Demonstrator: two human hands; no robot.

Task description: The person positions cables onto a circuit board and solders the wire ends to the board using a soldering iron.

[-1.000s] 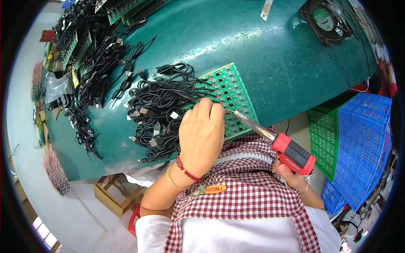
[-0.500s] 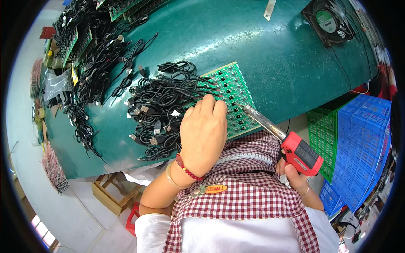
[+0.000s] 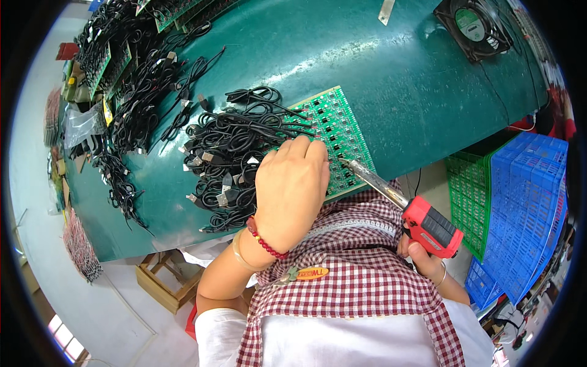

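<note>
My right hand [image 3: 423, 257] grips a red and black soldering gun [image 3: 433, 227]. Its long metal barrel slants up to the left, and the tip meets or hovers just above a green circuit board panel [image 3: 348, 131]; I cannot tell which. Over the panel's left side is my left hand [image 3: 291, 186], back up and fingers curled; the fingertips and anything in them are hidden. A heap of black USB cables [image 3: 229, 147] lies left of the panel, several with their ends running onto it.
More black cables [image 3: 137, 110] and circuit boards are piled at the table's far left. A fan [image 3: 474, 27] stands at the far right of the green table [image 3: 416, 92]. Blue crates [image 3: 526, 202] stand beyond the table's right edge, and a wooden stool [image 3: 162, 284] is below left.
The soldering gun's tip has shifted a little toward me along the panel. My left hand has moved slightly toward me and left, its fingers still curled.
</note>
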